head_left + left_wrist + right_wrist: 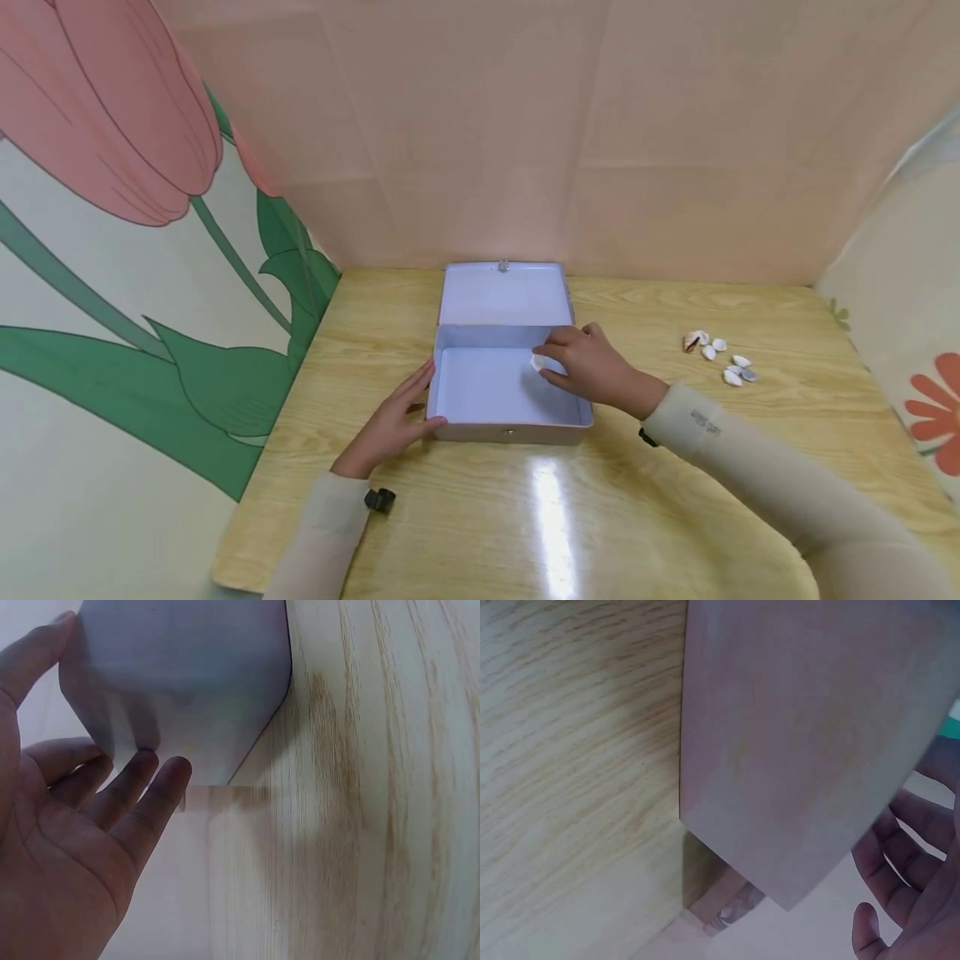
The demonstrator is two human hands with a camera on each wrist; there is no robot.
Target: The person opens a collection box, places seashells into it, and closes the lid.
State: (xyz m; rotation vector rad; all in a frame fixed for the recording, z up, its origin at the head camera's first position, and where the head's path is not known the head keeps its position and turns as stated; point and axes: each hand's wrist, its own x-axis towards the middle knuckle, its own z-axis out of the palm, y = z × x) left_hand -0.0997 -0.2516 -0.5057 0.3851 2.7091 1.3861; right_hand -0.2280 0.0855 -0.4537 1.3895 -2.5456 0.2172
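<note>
Pinching a white seashell (537, 362), right hand (592, 367) is at the open hinged box (480, 383) in the head view; over or within, height unclear. Shell presumably light, stiff, brittle: hold gently by the edges. Left wrist view: left hand (71, 851) lays loosely extended fingers along the box's side; shell not visible. Right wrist view: shell not made out, hand cropped at frame edge, fingertips partly behind box wall.

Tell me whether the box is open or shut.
The box is open: in the head view its lid is tipped back behind it and the inside floor shows.
</note>
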